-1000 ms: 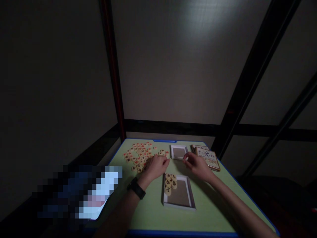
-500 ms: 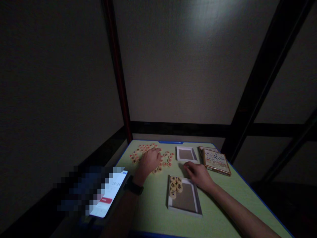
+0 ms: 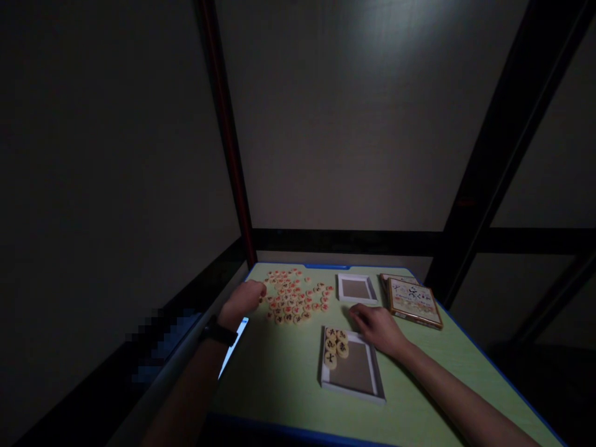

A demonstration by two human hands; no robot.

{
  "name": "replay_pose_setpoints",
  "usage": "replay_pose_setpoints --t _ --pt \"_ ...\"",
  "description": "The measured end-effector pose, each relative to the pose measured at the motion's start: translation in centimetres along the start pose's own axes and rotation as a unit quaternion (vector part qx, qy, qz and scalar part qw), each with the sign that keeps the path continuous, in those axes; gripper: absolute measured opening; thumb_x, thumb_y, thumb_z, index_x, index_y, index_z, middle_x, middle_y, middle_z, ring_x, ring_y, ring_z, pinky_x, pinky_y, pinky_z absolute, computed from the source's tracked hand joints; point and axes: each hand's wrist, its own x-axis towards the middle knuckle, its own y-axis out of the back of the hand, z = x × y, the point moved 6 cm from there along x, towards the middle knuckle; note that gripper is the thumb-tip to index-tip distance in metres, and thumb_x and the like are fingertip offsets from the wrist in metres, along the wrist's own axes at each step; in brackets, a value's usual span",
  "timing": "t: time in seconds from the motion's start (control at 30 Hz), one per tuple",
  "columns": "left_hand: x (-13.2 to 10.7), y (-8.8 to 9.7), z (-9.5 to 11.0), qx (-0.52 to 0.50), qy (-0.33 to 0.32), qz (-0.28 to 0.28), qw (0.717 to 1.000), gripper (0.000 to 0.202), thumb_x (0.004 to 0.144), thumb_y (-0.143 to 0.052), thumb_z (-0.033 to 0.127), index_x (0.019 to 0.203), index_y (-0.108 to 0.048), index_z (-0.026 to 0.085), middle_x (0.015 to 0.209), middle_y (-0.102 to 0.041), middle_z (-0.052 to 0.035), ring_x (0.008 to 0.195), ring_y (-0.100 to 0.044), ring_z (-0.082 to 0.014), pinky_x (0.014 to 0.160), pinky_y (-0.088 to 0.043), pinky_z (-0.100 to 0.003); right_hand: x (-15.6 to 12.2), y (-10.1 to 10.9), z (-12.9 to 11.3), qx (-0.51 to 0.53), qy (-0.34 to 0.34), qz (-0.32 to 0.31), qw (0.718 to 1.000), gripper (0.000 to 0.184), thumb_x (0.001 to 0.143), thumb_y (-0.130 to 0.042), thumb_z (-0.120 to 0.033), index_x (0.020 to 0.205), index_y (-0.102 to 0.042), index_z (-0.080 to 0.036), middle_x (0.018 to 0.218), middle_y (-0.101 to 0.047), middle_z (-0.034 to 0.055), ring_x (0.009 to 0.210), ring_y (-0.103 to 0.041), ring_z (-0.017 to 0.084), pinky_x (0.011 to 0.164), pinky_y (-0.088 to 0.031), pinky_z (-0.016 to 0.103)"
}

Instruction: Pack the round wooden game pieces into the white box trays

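Note:
A spread of several round pale game pieces (image 3: pixel 295 297) with red and black marks lies on the far left of the green table (image 3: pixel 284 366). My left hand (image 3: pixel 242 302) rests at the left edge of that spread, fingers curled; what they hold is hidden. It wears a dark wristwatch (image 3: pixel 216 332). My right hand (image 3: pixel 378 327) lies flat on the table, fingers stretched, beside the top right corner of a shallow white tray (image 3: pixel 356 379). Several pieces (image 3: pixel 335 346) sit in the tray's top left corner.
A second, smaller white tray (image 3: pixel 356 289) stands at the far side. Right of it lies a box lid with a printed picture (image 3: pixel 413 302). A lit phone screen (image 3: pixel 233 344) shows under my left forearm. Dark beams frame the wall behind. The table has a blue rim.
My left hand has slid leftward from the right side of the pieces to their left edge. My right hand has come back toward the near tray and flattened. The camera has shifted.

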Motion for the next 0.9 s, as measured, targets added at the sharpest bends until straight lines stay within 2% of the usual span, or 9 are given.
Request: replay_pose_setpoints --t 0.23,0.47,0.73,0.9 --pt "0.5 -1.6 -0.1 0.016 -0.008 0.0 1.0 0.029 0.082 -0.049 0.002 0.095 -0.07 0.018 0.101 -0.072 -0.01 0.099 -0.066 -0.0195 0.082 -0.047 -0.025 0.1 0.2 0.1 -0.005 0.002 0.002 1.0 0.034 0.093 -0.041 -0.031 0.1 -0.072 -0.018 0.082 -0.077 0.0092 0.075 -0.072 0.024 0.066 -0.044 0.029" --pt "0.4 -1.2 0.3 0.045 0.003 -0.022 0.999 0.017 0.083 -0.058 0.01 0.094 -0.069 0.015 0.102 -0.071 -0.0133 0.1 -0.066 -0.0225 0.083 -0.048 -0.026 0.1 -0.1 0.0 -0.008 0.006 0.001 1.0 0.03 0.092 -0.043 -0.028 0.096 -0.072 -0.019 0.076 -0.076 0.0073 0.07 -0.07 0.021 0.063 -0.042 0.027" --pt "0.5 -0.7 1.0 0.06 0.005 -0.055 0.997 0.02 0.078 -0.068 0.02 0.097 -0.069 0.014 0.108 -0.071 -0.0141 0.1 -0.068 -0.0248 0.081 -0.051 -0.026 0.0 0.0 -0.2 -0.011 0.005 -0.005 1.0 0.029 0.092 -0.044 -0.026 0.095 -0.071 -0.019 0.078 -0.075 0.0072 0.071 -0.07 0.021 0.063 -0.041 0.026" --pt "0.3 -0.5 1.3 0.06 -0.003 -0.057 0.997 0.016 0.079 -0.065 0.018 0.094 -0.069 0.014 0.107 -0.07 -0.0142 0.098 -0.067 -0.024 0.08 -0.05 -0.026 0.1 -0.1 -0.1 -0.015 -0.001 -0.014 1.0 0.028 0.091 -0.045 -0.024 0.097 -0.072 -0.019 0.08 -0.076 0.0073 0.072 -0.07 0.021 0.063 -0.041 0.026"
